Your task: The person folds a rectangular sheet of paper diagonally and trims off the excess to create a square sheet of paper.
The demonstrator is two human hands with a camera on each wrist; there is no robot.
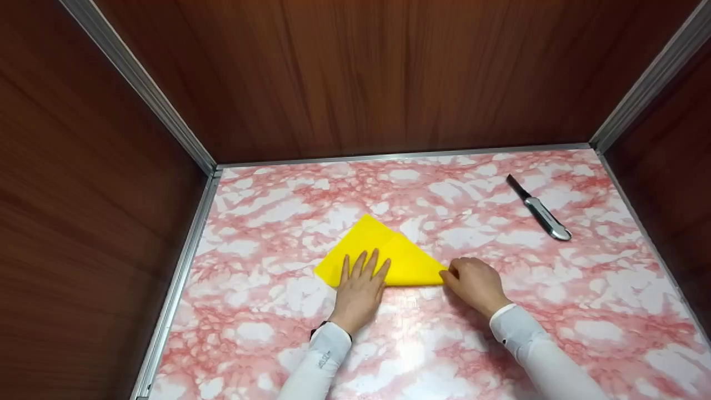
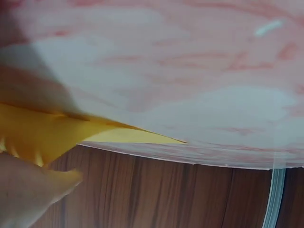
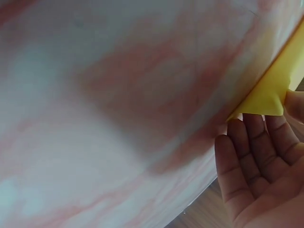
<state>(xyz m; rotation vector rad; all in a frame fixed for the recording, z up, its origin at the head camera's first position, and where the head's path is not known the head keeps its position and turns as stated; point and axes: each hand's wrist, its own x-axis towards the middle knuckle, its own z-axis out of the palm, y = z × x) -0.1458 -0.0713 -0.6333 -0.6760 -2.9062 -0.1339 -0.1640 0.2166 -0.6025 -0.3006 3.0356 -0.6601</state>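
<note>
A folded sheet of yellow paper lies on the marbled tabletop, its fold along the near edge and one corner pointing to the back wall. My left hand rests on its left part with fingers straight and spread. At the right-hand corner, my right hand pinches the paper between thumb and fingers. In the right wrist view the thumb presses that yellow corner against the fingertips, the other fingers lying under it. A pointed yellow corner sticks out past my left hand in the left wrist view.
Toward the back right lies a knife with a black blade and a grey-and-black handle. Dark wood panels with metal edging enclose the red-and-white tabletop at the back and both sides.
</note>
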